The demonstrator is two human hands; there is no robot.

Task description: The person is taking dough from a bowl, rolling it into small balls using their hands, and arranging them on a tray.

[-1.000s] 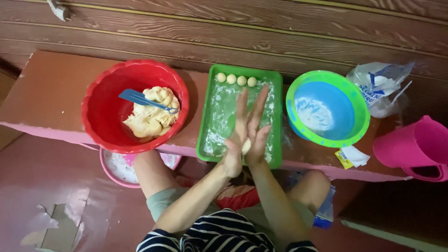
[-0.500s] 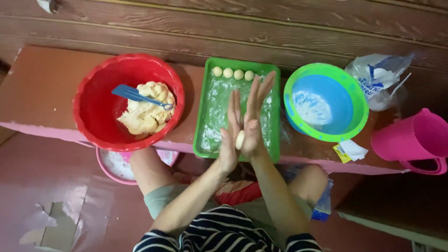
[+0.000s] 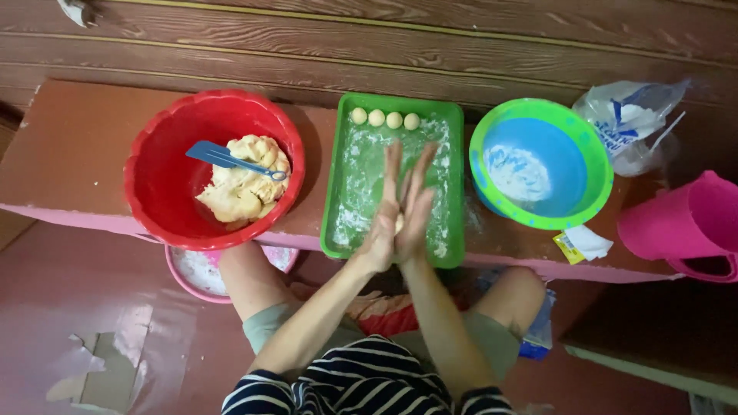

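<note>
Head view, looking straight down. Left hand and right hand are pressed palm to palm above the green tray, fingers straight, held together and pointing away from the body. A small piece of dough shows as a pale sliver between the palms; most of it is hidden.

The tray is dusted with flour and sits on the low reddish-brown bench. Four small dough balls lie in a row along the tray's far edge, touching or nearly touching one another.

Left of the tray: red bowl holding a mass of yellowish dough, with a blue spatula resting on it.

Right of the tray: green-rimmed blue bowl with flour inside. Further right, a clear plastic bag of white powder, then a pink jug at the frame edge
</note>
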